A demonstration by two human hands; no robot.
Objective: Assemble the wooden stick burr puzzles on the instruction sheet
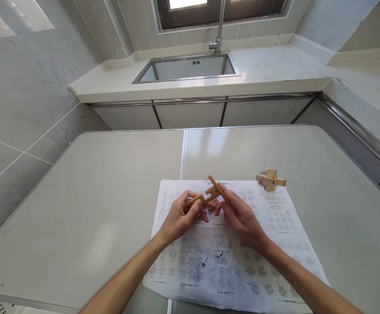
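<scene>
My left hand [184,214] pinches a notched wooden puzzle piece [211,194] near its left end, above the instruction sheet. In my right hand [241,216] is a longer wooden puzzle stick [216,185], tilted up to the left and meeting the notched piece. Whether the two are locked together, I cannot tell. Below them, more wood shows between the hands, mostly covered by the fingers. A cross-shaped wooden puzzle [270,180] stands to the right, at the sheet's upper right corner, apart from both hands.
The large paper sheet [209,270] with printed diagrams lies under my hands on a pale folding table [79,209] with a centre seam. Beyond the table are a white counter [275,65], a metal sink [190,67] and a faucet [219,32]. A tiled wall [29,87] borders the left.
</scene>
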